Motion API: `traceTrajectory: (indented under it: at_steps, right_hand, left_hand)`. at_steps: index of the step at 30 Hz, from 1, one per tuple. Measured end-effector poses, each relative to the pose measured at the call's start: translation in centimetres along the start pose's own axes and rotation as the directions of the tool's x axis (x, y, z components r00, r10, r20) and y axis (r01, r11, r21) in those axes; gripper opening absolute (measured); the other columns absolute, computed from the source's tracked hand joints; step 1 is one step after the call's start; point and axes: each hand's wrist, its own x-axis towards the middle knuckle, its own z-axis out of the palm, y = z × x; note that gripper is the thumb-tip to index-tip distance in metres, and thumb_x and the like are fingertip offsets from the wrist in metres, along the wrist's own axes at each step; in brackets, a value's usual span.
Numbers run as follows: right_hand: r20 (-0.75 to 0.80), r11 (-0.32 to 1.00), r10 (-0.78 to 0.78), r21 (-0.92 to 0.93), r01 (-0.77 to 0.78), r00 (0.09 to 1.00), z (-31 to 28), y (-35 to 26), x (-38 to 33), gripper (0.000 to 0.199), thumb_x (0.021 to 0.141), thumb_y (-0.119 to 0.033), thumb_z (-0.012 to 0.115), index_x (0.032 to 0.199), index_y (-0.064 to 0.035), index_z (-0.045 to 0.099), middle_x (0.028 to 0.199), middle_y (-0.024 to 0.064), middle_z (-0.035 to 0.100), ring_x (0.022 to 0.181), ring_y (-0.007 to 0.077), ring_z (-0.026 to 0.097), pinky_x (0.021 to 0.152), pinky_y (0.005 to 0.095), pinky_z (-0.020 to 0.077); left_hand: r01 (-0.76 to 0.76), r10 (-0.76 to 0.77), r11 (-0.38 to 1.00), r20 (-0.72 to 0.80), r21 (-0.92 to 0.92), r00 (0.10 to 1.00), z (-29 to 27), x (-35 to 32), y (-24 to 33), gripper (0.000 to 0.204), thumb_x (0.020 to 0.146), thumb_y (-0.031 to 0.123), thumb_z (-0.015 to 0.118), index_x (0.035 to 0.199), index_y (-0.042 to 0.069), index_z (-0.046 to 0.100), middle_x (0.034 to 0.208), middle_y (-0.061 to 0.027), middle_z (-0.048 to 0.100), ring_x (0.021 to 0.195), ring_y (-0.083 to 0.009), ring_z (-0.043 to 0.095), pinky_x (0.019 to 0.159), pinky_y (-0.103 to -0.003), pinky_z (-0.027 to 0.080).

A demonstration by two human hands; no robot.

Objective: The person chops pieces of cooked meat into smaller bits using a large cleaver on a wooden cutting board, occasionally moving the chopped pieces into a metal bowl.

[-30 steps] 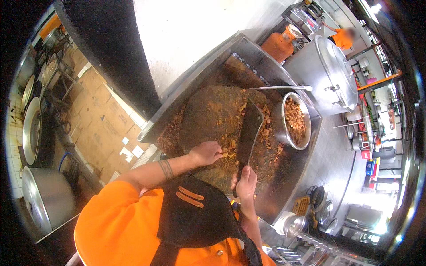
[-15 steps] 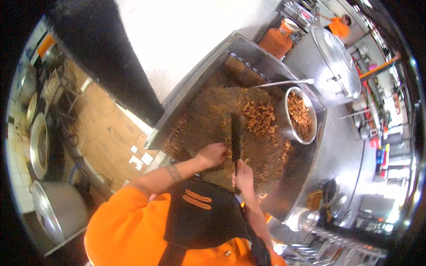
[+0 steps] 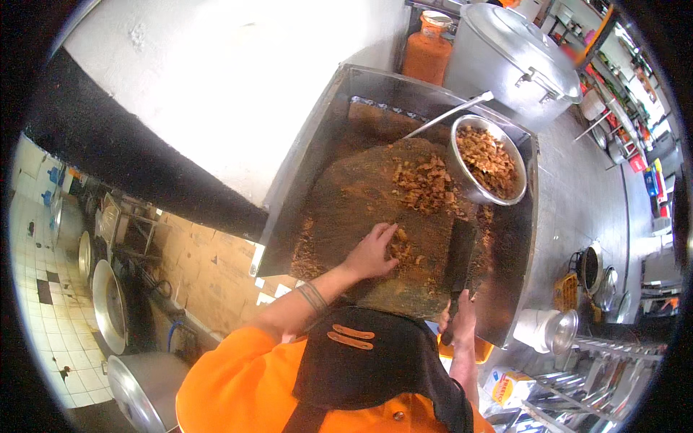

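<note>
Nearest the camera, a black apron (image 3: 339,368) lay over an orange shirt (image 3: 227,372), and both forearms reached forward from it. The right hand (image 3: 464,317) was clenched around the handle of a cleaver (image 3: 460,256), the dark blade pointing away from the body along the right side of a worn chopping block (image 3: 350,227); whether blade met wood could not be told. Held out there, the cleaver probably left the middle free for the left hand (image 3: 373,254). That arm slanted in from the lower left, wrist fairly straight, palm low over the block, fingers stretched forward and close together beside a small pile of chopped meat (image 3: 401,247). They seemed placed to gather or steady the bits, though whether they pinched any could not be made out. Farther up the block sat a larger heap of chopped meat (image 3: 421,184), and just beyond its right side a steel bowl (image 3: 463,175) full of similar pieces tilted toward the person, likely set close for easy transfer. A metal rod (image 3: 453,113) slanted behind the heap. The metal surround (image 3: 284,209) walled the block, perhaps to catch scraps. Past it stood a lidded stockpot (image 3: 476,72) and an orange gas cylinder (image 3: 426,59).
</note>
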Motion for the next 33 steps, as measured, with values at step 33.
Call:
traceTrajectory:
  at_steps: [33]
  right_hand:
    - [0.288, 0.72, -0.25, -0.583, 0.377, 0.924, 12.4, -8.3, 1.3, 0.055, 0.108, -0.046, 0.043, 0.077, -0.0018, 0.053, 0.059, 0.0088, 0.056, 0.049, 0.022, 0.059, 0.05, 0.0394, 0.0449]
  left_hand:
    - [0.084, -0.072, 0.996, -0.231, 0.043, 0.97, -3.5, -3.4, -5.0, 0.039, 0.088, 0.029, 0.076, 0.119, 0.007, 0.068, 0.121, -0.0162, 0.064, 0.118, -0.0376, 0.058, 0.103, -0.047, 0.047]
